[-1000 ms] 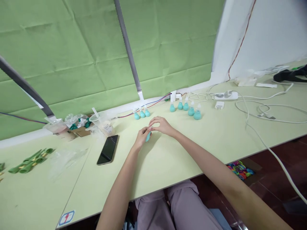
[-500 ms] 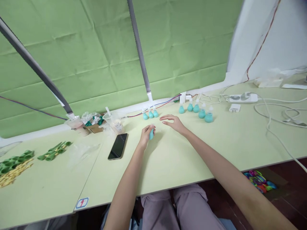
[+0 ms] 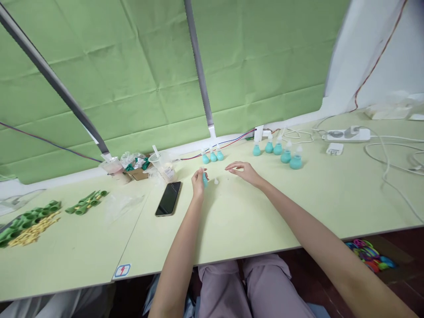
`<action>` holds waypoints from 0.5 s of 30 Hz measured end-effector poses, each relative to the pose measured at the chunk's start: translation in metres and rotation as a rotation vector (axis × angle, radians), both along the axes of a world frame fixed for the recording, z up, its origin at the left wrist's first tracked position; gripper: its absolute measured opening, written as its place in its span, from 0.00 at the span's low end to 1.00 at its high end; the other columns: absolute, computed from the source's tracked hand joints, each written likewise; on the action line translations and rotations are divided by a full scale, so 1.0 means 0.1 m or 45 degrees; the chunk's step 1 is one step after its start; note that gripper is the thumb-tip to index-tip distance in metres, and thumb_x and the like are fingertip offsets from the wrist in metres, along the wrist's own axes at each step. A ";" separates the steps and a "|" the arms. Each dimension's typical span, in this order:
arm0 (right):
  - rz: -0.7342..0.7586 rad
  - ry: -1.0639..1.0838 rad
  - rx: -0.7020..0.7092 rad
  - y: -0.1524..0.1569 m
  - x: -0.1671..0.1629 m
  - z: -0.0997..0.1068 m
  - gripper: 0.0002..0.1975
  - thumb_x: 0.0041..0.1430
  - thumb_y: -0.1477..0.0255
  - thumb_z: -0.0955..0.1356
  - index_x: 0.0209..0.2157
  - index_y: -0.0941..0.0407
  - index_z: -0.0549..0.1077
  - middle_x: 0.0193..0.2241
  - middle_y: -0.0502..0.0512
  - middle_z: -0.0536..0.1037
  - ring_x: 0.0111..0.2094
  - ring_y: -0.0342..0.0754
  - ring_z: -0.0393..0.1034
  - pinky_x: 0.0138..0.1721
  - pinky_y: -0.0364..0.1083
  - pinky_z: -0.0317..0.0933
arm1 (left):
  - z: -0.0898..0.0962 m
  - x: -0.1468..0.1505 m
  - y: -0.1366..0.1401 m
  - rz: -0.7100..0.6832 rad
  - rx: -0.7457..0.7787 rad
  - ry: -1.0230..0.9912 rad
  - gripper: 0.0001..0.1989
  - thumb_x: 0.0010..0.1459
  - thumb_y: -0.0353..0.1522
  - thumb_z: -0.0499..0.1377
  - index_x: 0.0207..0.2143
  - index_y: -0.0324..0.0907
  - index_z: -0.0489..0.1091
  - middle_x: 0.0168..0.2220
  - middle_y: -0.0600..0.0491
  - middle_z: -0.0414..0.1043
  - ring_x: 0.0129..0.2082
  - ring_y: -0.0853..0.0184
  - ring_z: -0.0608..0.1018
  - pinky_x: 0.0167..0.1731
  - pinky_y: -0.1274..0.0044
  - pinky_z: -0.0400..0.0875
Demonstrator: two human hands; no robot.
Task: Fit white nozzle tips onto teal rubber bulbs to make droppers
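On the counter, right of the phone, a white cap now shows, perhaps off the bottle the left hand grips, the right hand empty, fingers slightly apart.

Beyond the fingers, a creased green sheet hangs as backdrop, crossed by two slanting grey strips. Well to the fingers' right rises a white wall. Below them spreads a pale yellow-green table; lower right, dark reddish floor. Light falls softly.

Bright tabletop, soft shadows, dim underneath — small details soft, edges stretched
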State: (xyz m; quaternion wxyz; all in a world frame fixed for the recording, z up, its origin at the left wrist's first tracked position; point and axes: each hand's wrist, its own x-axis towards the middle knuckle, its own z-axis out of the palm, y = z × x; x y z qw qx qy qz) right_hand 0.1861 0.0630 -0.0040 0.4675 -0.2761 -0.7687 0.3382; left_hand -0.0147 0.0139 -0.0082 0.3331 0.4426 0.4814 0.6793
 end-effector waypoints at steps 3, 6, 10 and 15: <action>0.001 -0.028 -0.020 0.01 0.01 -0.01 0.09 0.52 0.66 0.66 0.33 0.53 0.76 0.39 0.53 0.76 0.43 0.48 0.68 0.44 0.48 0.57 | -0.02 0.00 0.01 -0.055 -0.005 0.010 0.23 0.48 0.48 0.56 0.33 0.36 0.70 0.21 0.56 0.63 0.20 0.75 0.67 0.22 0.81 0.61; 0.010 -0.041 -0.037 0.02 0.02 -0.03 0.10 0.52 0.66 0.66 0.34 0.53 0.76 0.38 0.54 0.76 0.42 0.48 0.68 0.43 0.47 0.57 | -0.04 -0.02 0.00 -0.079 -0.036 0.064 0.20 0.49 0.47 0.56 0.31 0.37 0.70 0.21 0.56 0.63 0.19 0.75 0.67 0.22 0.80 0.62; 0.032 -0.054 -0.044 0.03 0.01 -0.04 0.10 0.52 0.66 0.65 0.34 0.54 0.76 0.38 0.54 0.77 0.40 0.48 0.69 0.42 0.47 0.58 | -0.08 -0.09 0.01 0.032 -0.066 0.162 0.19 0.48 0.46 0.56 0.24 0.37 0.69 0.21 0.55 0.64 0.17 0.75 0.66 0.21 0.79 0.60; 0.030 -0.077 -0.041 0.01 -0.01 -0.03 0.10 0.52 0.67 0.65 0.33 0.54 0.77 0.37 0.54 0.77 0.39 0.48 0.70 0.41 0.46 0.59 | -0.10 -0.18 0.06 0.073 -0.147 0.190 0.20 0.46 0.46 0.57 0.23 0.36 0.69 0.21 0.55 0.65 0.15 0.75 0.65 0.19 0.79 0.59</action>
